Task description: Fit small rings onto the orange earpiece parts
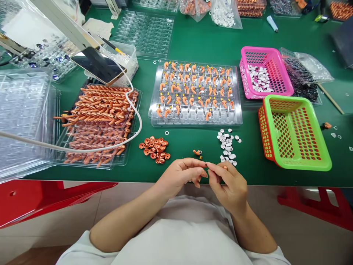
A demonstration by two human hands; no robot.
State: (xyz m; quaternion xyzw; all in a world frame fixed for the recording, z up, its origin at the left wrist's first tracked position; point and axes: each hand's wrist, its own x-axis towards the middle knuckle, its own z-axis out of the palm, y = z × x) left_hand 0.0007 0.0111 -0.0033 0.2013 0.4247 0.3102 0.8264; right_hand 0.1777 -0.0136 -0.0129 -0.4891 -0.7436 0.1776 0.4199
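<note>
Just in front of the clear tray (pixel 193 117), the left hand (pixel 183 173) and right hand (pixel 231 184) met at a tiny dark bit (pixel 206 164); I couldn't tell which gripped it. They seemed to be lining it up; next needed a steady touch.

Tiny dark piece (pixel 206 164) at fingertips (pixel 210 166); orange piece (pixel 225 168) partly hidden in right hand (pixel 233 184)

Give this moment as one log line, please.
left hand: at tiny dark piece; right hand: at same piece; ahead: copper cups, white discs; tray: partly filled
</note>
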